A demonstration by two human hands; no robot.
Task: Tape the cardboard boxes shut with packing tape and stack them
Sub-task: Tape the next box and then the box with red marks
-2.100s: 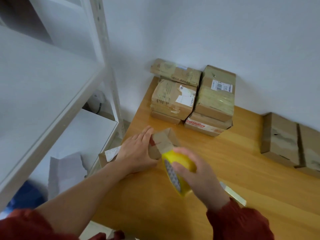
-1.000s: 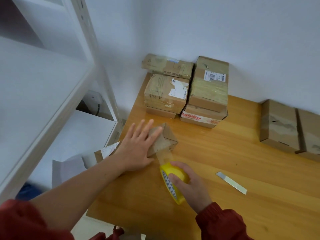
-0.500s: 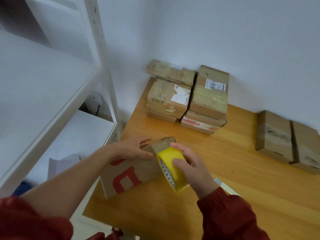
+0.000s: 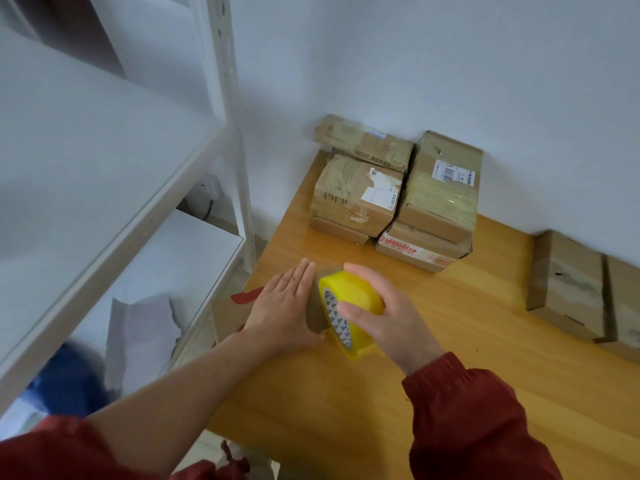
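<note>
Cardboard box, brown with red print: it is located at the left edge of the wooden table, partly overhanging toward the white shelf unit. Most of it is covered by the hands, so the state of its flaps cannot be told.

Left hand: it is laid flat on the box, fingers straight and together, pressing down.

Right hand: it is wrapped round the yellow tape roll, with the thumb on the near side and the fingers over the top. The roll is held on edge against the box, just beside the left fingertips. A strip appears to be drawn onto the box face between hand and roll, though the join is blurred.

Stacked boxes: they are set in the back corner against the wall, in two piles touching each other. Glossy tape and shipping labels are seen on them. This share of the work is judged done.

Two further boxes: they are placed side by side at the right edge, well apart from the piles. Whether they are sealed cannot be told.

Status: the task is judged to be mid-way. Outstanding items are listed as finishing and cutting the strip on the box in hand, adding it to a pile, and dealing with the right-hand pair.
</note>
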